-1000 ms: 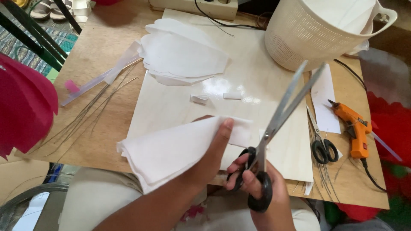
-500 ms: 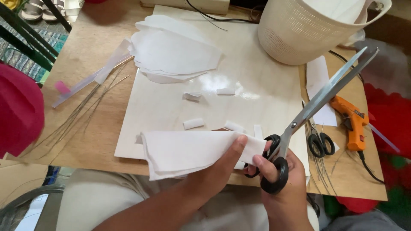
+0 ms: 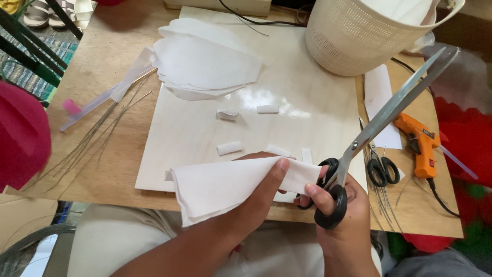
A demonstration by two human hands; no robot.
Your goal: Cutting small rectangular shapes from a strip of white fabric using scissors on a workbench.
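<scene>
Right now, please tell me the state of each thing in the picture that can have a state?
Folded white paper: folded, pinched in the left hand.
Large scissors: blades nearly closed, held in the right hand, not cutting the paper.
Small scissors: lying on the table.
Orange glue gun: lying on its side, untouched.
White basket: upright.
Cut paper shapes: stacked flat.

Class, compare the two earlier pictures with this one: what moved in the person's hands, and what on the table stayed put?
The left hand turned the folded white paper from pointing up-left to lying level. The right hand carried the large scissors rightward, blades tilting further right. Nothing was taken up or released. The petal stack, small scissors, glue gun and basket stayed.
</scene>
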